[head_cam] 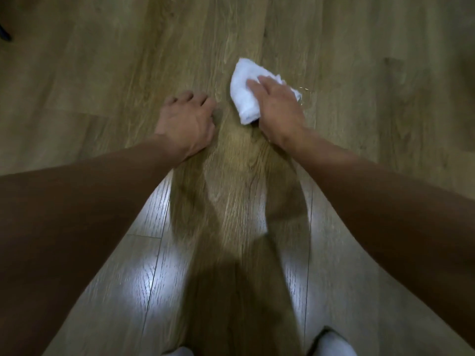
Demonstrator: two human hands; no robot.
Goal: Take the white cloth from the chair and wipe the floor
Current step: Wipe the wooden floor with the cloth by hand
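Observation:
A bunched white cloth (244,91) lies on the wooden plank floor (102,73) a little right of centre. My right hand (279,109) presses down on the cloth's right half, fingers spread over it, covering part of it. My left hand (187,122) rests on the bare floor just left of the cloth, fingers curled down against the boards and holding nothing. A few small wet glints show on the floor right of the cloth. The chair is out of view.
Wooden floor fills the whole view. A dark object (5,34) pokes in at the far left edge. Two white foot tips, one (331,345) at the right and one (180,352) nearer the centre, show at the bottom edge. Bright light reflections lie on the near boards.

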